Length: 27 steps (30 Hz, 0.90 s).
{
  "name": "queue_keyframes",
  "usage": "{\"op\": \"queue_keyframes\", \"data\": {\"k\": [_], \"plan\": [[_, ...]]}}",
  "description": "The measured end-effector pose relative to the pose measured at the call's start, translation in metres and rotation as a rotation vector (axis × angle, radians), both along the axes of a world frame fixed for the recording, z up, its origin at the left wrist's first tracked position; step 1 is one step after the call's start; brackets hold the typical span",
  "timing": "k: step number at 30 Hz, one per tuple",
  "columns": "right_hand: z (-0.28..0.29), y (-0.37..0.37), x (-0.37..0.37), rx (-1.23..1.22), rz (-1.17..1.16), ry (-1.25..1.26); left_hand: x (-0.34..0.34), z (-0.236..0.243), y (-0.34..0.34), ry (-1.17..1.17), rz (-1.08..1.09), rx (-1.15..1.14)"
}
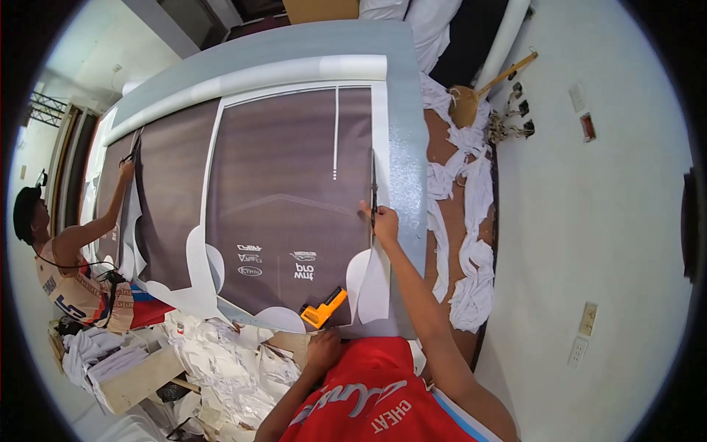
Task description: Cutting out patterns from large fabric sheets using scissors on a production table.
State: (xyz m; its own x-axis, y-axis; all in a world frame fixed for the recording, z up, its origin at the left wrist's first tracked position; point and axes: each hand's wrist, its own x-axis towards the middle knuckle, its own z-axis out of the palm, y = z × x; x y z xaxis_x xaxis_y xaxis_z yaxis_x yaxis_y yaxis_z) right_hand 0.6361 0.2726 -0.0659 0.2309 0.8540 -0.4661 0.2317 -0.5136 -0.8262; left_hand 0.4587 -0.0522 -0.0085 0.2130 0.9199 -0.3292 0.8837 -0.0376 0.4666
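A large sheet of printed dark fabric [294, 147] with white borders lies on the table. My right hand [385, 222] is closed round the handles of black scissors [373, 188]. Their blades point away from me, along the seam between the dark panel and its right white border. At the near table edge rests my left hand [324, 348], its fingers too small and shaded to make out. Just beyond it an orange and black handheld tool [322, 308] lies on the fabric. White cut flaps [373, 287] curl up near the right corner.
A roll of white material [250, 85] spans the far side of the blue-grey table [406, 147]. At the left a co-worker [74, 250] holds scissors [134, 149] to the same sheet. Paper scraps [228, 368] heap below the table; white cloth [471, 295] and a dustpan [464, 107] lie at the right.
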Motion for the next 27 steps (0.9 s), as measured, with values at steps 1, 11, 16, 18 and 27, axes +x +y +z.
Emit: {"op": "queue_keyframes", "data": {"k": [1, 11, 16, 18, 27], "plan": [[-0.002, 0.008, 0.002, 0.012, -0.004, -0.039, 0.002, 0.002, 0.002, 0.011, 0.0, -0.003], [0.011, 0.073, -0.001, -0.008, -0.023, 0.075, 0.009, -0.005, -0.001, -0.046, 0.135, -0.018], [0.019, 0.1, -0.005, 0.005, -0.024, 0.098, 0.008, -0.007, -0.002, -0.032, 0.129, 0.004], [0.017, 0.115, -0.007, 0.013, -0.033, 0.107, 0.013, 0.0, 0.005, -0.045, 0.134, 0.047], [0.014, 0.176, -0.011, 0.04, -0.054, 0.088, 0.022, 0.001, 0.003, 0.016, 0.185, 0.012]]}}
